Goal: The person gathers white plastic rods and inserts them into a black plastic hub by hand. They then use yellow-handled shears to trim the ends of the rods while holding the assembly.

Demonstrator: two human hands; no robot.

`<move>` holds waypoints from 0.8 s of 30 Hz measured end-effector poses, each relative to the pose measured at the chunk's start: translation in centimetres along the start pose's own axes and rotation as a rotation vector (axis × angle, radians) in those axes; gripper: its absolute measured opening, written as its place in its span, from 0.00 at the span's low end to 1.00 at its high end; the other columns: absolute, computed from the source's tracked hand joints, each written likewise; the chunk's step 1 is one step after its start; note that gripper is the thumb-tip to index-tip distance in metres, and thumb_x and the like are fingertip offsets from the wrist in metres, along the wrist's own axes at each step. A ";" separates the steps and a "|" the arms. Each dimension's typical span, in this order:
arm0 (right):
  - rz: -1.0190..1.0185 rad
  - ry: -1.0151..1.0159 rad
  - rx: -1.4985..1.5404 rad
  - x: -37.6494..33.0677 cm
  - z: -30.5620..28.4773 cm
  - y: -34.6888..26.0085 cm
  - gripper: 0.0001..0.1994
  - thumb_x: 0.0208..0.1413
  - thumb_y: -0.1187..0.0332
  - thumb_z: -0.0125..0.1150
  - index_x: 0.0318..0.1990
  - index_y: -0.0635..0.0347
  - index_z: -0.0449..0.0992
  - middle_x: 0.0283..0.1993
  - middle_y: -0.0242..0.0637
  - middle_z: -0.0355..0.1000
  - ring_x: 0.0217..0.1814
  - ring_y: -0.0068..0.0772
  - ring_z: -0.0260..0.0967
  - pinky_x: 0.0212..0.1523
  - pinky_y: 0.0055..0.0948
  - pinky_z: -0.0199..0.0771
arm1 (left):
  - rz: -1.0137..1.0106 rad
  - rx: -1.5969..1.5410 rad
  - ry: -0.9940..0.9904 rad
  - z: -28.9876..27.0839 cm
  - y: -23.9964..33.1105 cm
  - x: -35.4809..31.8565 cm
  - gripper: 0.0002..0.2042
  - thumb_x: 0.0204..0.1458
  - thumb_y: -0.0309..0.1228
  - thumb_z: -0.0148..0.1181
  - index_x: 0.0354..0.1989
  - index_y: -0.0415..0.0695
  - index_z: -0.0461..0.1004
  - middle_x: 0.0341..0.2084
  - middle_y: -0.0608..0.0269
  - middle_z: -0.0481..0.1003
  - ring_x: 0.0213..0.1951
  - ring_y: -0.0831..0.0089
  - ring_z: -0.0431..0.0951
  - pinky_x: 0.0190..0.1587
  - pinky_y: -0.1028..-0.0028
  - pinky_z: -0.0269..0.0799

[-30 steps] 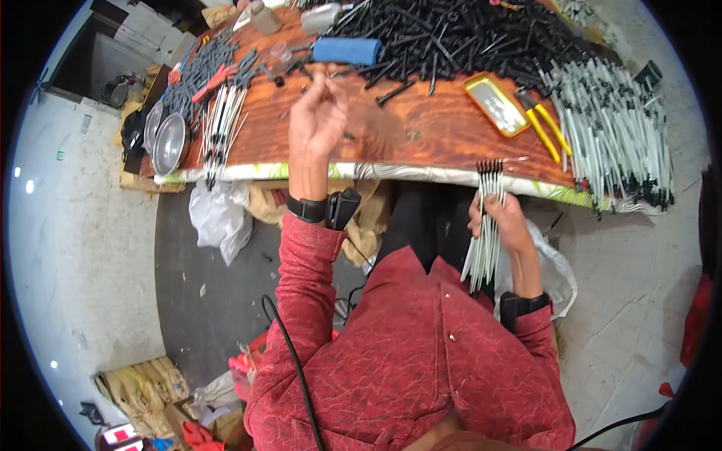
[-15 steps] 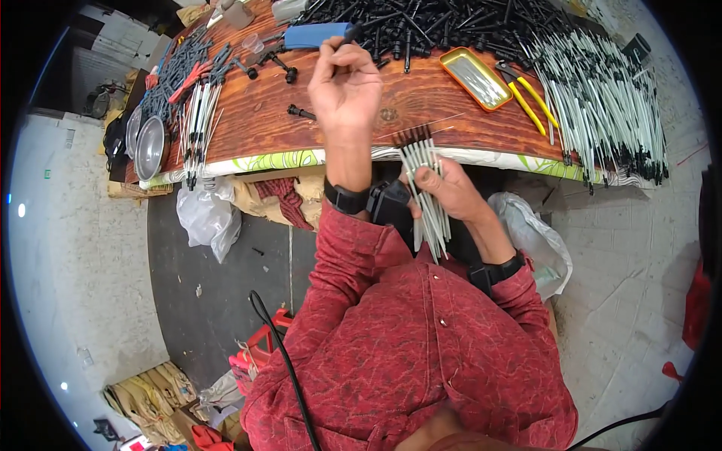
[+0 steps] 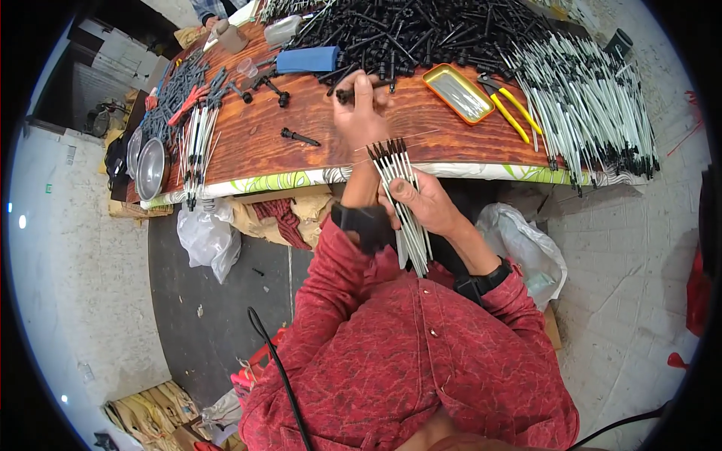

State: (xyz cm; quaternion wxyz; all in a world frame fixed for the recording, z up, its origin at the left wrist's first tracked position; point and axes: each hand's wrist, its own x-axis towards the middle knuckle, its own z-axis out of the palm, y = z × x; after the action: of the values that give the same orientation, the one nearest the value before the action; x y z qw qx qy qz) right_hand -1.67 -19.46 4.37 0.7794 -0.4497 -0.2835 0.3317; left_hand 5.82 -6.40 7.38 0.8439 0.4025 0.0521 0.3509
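Note:
My left hand (image 3: 362,113) is raised over the table, just beyond the bundle tips. Its fingers are closed round a small black plastic fitting (image 3: 345,96), mostly hidden by the thumb and fingers. At the table's near edge, my right hand (image 3: 427,201) grips a bundle of thin white rods (image 3: 412,237). Black tips (image 3: 387,150) top these rods and point away from me. Fine wires stick out sideways near the tips. A large heap of black plastic fittings (image 3: 429,34) lies beyond my left hand.
A yellow-rimmed tin (image 3: 457,94) of thin pins sits beside yellow-handled pliers (image 3: 510,113). Many white rods (image 3: 594,113) are piled at right. A blue block (image 3: 307,59), grey parts (image 3: 174,94), metal bowls (image 3: 152,167) and a loose black fitting (image 3: 301,137) are at left. Another person's hand (image 3: 212,21) shows far left.
My left hand has come back from beside the blue block and the heap, closer to the rod bundle, with a black fitting in its fingers. My right hand still grips the rods.

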 end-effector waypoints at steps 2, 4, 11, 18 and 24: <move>-0.002 0.027 0.001 -1.0 0.0 -0.8 0.20 0.68 0.49 0.51 0.43 0.60 0.69 0.29 0.30 0.69 0.25 0.19 0.68 0.27 0.21 0.70 | -0.364 -0.242 -0.069 -2.4 1.2 -0.9 0.10 0.62 0.33 0.59 0.45 0.40 0.70 0.34 0.62 0.75 0.29 0.77 0.74 0.32 0.76 0.75; -0.010 0.077 -0.004 -1.6 -0.7 -2.1 0.21 0.68 0.49 0.51 0.44 0.61 0.69 0.29 0.31 0.69 0.25 0.19 0.68 0.27 0.20 0.70 | -0.734 -0.486 -0.152 -2.9 1.8 -2.1 0.09 0.63 0.33 0.57 0.46 0.41 0.70 0.34 0.62 0.75 0.30 0.78 0.74 0.33 0.76 0.75; 0.034 0.148 0.031 -2.6 -3.5 -4.3 0.22 0.66 0.48 0.54 0.43 0.62 0.69 0.27 0.32 0.67 0.22 0.22 0.68 0.25 0.23 0.71 | -0.723 0.015 -0.423 -2.4 5.1 -5.3 0.13 0.65 0.32 0.53 0.54 0.40 0.69 0.39 0.62 0.75 0.40 0.74 0.76 0.47 0.71 0.74; 0.112 0.069 0.092 -2.7 -4.8 -4.1 0.24 0.64 0.46 0.56 0.42 0.62 0.70 0.26 0.33 0.67 0.20 0.24 0.67 0.24 0.24 0.71 | -0.440 0.521 -0.690 -4.9 4.7 -4.4 0.14 0.63 0.25 0.54 0.56 0.36 0.70 0.45 0.60 0.72 0.49 0.74 0.74 0.49 0.75 0.73; 0.177 0.086 0.071 -2.4 -4.9 -3.6 0.24 0.64 0.45 0.56 0.41 0.62 0.70 0.26 0.33 0.67 0.20 0.24 0.67 0.24 0.25 0.72 | -0.010 0.708 -0.713 -5.0 4.2 -4.0 0.12 0.59 0.17 0.55 0.50 0.38 0.76 0.39 0.66 0.70 0.39 0.79 0.73 0.40 0.80 0.71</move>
State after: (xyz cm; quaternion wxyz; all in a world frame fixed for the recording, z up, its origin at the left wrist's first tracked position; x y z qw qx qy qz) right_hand 1.44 -25.22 5.11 0.7740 -0.4588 -0.1970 0.3894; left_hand -1.37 -3.95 6.30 0.6227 0.7586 -0.1218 0.1481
